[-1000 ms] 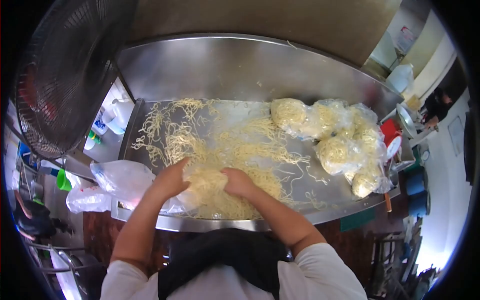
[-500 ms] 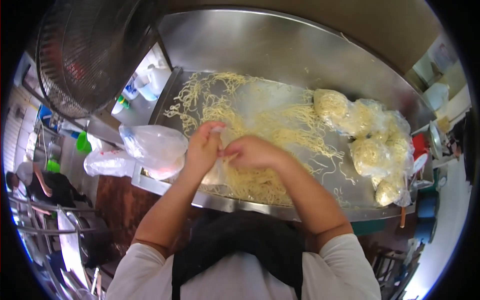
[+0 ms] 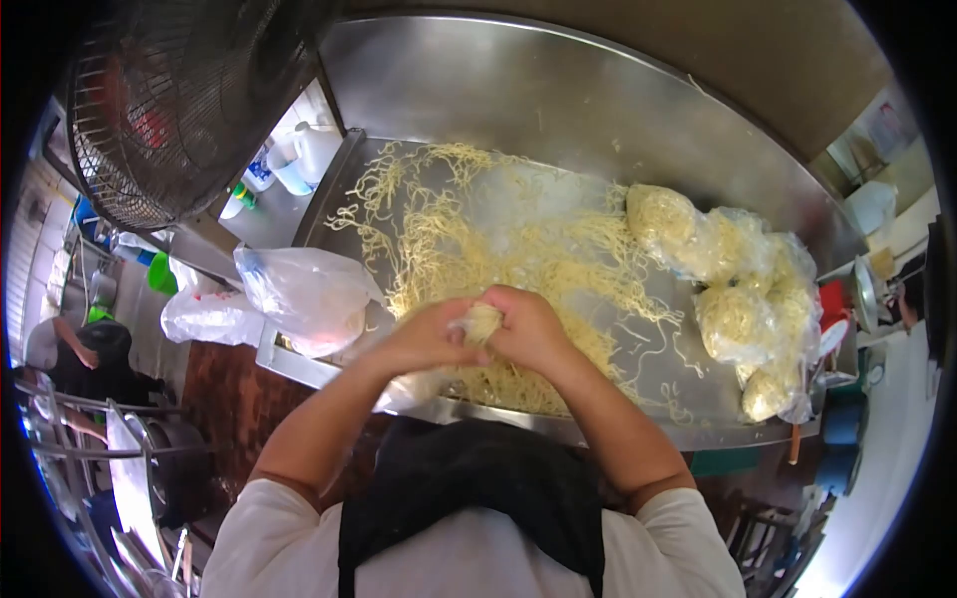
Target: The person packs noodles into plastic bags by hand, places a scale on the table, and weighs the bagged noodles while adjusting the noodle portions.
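Over the front of the metal tray, my two hands meet at a small clear plastic bag (image 3: 411, 389). My left hand (image 3: 431, 334) is closed around the bag's mouth, and its body hangs below, blurred. My right hand (image 3: 526, 327) is closed against a clump of yellow noodles (image 3: 483, 321) that shows between the hands at the bag's mouth. The right fingertips are partly hidden. Loose noodles (image 3: 508, 384) lie under and behind both hands.
The metal tray (image 3: 653, 384) has a high back wall. Several filled noodle bags (image 3: 738, 319) are piled at its right. A larger white plastic bag (image 3: 309, 294) sits at the left edge, below a fan (image 3: 150, 130). Another person (image 3: 85, 349) is at far left.
My hands have come together and shifted slightly right. A noodle clump now shows at the bag's mouth between them. The bag's body has swung down and left.
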`<state>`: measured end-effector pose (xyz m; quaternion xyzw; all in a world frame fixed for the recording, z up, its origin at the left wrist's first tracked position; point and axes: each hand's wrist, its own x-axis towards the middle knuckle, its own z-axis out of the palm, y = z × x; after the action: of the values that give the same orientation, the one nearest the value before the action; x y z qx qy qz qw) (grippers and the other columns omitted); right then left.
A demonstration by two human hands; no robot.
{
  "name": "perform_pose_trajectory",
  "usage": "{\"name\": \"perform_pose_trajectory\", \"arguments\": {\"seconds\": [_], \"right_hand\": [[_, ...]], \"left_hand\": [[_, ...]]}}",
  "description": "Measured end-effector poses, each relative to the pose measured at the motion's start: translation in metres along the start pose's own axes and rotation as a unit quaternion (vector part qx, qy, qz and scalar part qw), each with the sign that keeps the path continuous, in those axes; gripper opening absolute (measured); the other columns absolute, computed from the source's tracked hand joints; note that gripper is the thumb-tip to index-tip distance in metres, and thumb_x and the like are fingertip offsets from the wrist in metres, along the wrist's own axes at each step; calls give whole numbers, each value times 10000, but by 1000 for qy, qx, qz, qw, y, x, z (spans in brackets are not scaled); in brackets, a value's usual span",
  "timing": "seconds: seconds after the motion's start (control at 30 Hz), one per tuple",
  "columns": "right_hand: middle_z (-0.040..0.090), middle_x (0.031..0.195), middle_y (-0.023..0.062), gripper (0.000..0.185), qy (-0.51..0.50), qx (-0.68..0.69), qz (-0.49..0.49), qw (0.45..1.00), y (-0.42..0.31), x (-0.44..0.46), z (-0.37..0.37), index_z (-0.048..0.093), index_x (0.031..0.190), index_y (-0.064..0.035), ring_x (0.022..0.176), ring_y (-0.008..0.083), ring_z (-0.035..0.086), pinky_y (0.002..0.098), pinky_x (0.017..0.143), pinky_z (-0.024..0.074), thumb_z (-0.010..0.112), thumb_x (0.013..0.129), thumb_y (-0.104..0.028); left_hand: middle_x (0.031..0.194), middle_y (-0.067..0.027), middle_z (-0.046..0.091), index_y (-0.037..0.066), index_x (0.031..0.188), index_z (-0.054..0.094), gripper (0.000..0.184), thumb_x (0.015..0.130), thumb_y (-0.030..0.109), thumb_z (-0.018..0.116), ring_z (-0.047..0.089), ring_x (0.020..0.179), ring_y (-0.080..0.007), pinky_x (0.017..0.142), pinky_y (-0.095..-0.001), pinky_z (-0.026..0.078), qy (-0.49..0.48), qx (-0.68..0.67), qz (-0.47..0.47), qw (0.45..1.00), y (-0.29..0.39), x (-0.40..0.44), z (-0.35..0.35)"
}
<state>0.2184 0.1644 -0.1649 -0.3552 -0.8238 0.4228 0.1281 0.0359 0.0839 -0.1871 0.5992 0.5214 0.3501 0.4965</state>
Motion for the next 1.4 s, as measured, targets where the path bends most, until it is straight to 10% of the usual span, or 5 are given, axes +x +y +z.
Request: {"name": "perform_pose_trajectory", "arguments": {"seconds": [0.3, 0.67, 0.9, 1.17, 1.4], "right_hand": [[681, 895, 134, 245, -129, -121, 14, 984, 91, -17, -10, 660, 977, -51, 816, 287, 653, 376, 743, 501, 697, 753, -142], [684, 901, 169, 252, 283, -186, 90, 936, 186, -38, -121, 672, 972, -42, 828, 304, 669, 384, 701, 510, 682, 722, -18], [642, 1176, 183, 548, -55, -230, 192, 953, 155, -44, -121, 648, 1166, -64, 1129, 328, 593, 357, 972, 463, 793, 667, -240], [335, 1474, 274, 1048, -53, -243, -43, 968, 25, -22, 50, 271, 1450, 11, 1367, 374, 350, 408, 1139, 287, 817, 663, -414], [692, 876, 109, 289, 114, 165, -24, 979, 37, -11, 28, 655, 1039, -33, 788, 248, 669, 337, 714, 524, 650, 757, -101]], "left_hand": [[883, -31, 681, 29, 1091, 643, 349, 745, 42, 684, 618, 758, -98, 669, -237, 477, 210, -309, -121, 919, 39, -24, -10], [947, -86, 668, -13, 1140, 580, 384, 762, -3, 650, 654, 827, -166, 747, -286, 524, 284, -435, 4, 855, 63, -37, -19], [953, -155, 697, 30, 1079, 591, 392, 781, 272, 664, 676, 864, -341, 754, -424, 537, 138, 404, -186, 885, -21, -42, -18], [1058, -169, 675, 114, 1214, 619, 426, 817, 263, 667, 641, 969, -324, 857, -384, 503, 88, 362, -176, 911, 12, -51, -25], [1072, -66, 666, 60, 1263, 571, 467, 819, 98, 711, 610, 963, -172, 864, -323, 491, 89, -2, -33, 995, 28, -39, -13]]}}
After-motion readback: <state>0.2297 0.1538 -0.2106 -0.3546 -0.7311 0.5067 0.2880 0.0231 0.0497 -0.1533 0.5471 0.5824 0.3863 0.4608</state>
